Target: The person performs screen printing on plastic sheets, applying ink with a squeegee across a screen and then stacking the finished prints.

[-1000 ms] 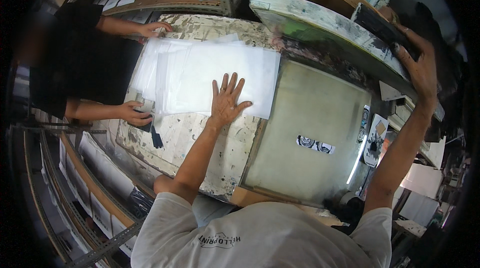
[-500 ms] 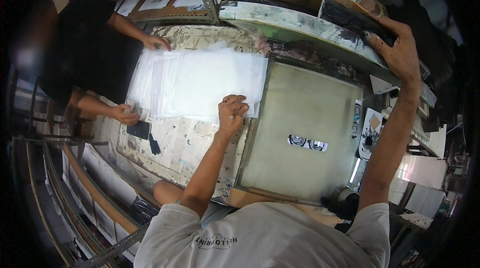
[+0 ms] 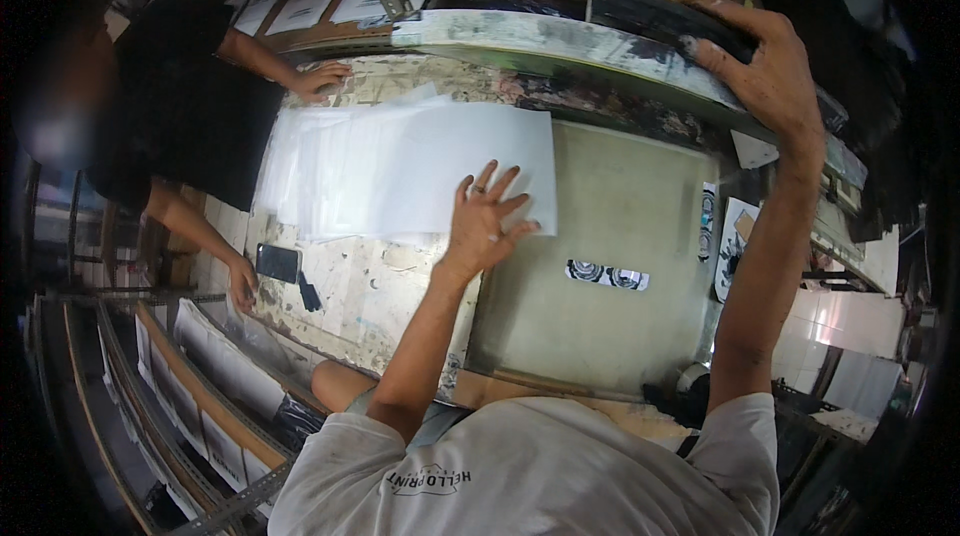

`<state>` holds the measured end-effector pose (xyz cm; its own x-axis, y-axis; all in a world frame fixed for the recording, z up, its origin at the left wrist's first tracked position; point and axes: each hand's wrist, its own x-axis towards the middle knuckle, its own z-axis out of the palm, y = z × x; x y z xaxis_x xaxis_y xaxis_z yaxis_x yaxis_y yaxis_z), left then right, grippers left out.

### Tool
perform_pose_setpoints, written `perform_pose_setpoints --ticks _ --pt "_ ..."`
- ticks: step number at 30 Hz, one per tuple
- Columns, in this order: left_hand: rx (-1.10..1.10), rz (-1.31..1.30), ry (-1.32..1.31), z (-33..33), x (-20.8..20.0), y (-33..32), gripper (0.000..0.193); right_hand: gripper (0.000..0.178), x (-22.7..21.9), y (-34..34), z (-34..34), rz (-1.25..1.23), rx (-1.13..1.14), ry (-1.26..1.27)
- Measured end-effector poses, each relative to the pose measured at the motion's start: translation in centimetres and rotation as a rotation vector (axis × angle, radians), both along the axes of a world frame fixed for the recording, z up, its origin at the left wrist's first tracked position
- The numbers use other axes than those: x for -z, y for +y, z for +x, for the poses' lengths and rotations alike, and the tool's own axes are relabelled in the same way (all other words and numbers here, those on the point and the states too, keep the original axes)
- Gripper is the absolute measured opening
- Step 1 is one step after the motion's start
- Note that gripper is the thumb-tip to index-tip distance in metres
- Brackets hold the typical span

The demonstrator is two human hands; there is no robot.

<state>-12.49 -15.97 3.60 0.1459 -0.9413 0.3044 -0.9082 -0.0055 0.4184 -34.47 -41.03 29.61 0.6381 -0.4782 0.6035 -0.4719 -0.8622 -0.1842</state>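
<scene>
My left hand (image 3: pixel 488 221) lies with fingers spread on the right end of a pile of translucent white sheets (image 3: pixel 400 161). The top sheet overlaps the edge of a pale greenish flat panel (image 3: pixel 540 336). Up at the far right, my right hand (image 3: pixel 775 81) is wrapped round a long black bar (image 3: pixel 650 24), its thumb dark with smudges. That bar rests along a raised, paint-stained white frame (image 3: pixel 520 32); whether my fingers grip the frame too is hidden.
A co-worker in black stands at the left, one hand (image 3: pixel 322 82) by the sheets, the other (image 3: pixel 242 284) near a phone (image 3: pixel 278 264). A black-and-white patterned strip (image 3: pixel 607 276) lies on the panel. Shelves with boards (image 3: pixel 215 376) fill the lower left.
My left hand has gone from curled to spread, and the top sheet has shifted right onto the panel. The co-worker's hands have come away from the sheets. My right hand keeps its hold.
</scene>
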Motion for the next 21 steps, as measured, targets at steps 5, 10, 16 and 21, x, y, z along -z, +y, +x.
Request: perform_pose_setpoints --ticks 5,10,16,21 --pt "0.120 0.290 -0.017 -5.8 4.3 -2.5 0.049 0.063 0.6 -0.9 -0.4 -0.022 0.099 0.111" --pt "0.302 0.170 -0.039 -11.4 8.2 -7.8 0.045 0.063 0.0 -0.7 -0.2 0.123 0.147 0.129" --pt "0.410 0.214 -0.008 -16.3 8.6 -11.3 0.046 0.065 -1.9 0.2 0.6 0.168 0.089 0.087" --pt "0.461 0.254 0.003 -18.3 8.5 -10.4 0.045 0.061 -2.4 0.0 0.6 0.269 0.069 0.101"
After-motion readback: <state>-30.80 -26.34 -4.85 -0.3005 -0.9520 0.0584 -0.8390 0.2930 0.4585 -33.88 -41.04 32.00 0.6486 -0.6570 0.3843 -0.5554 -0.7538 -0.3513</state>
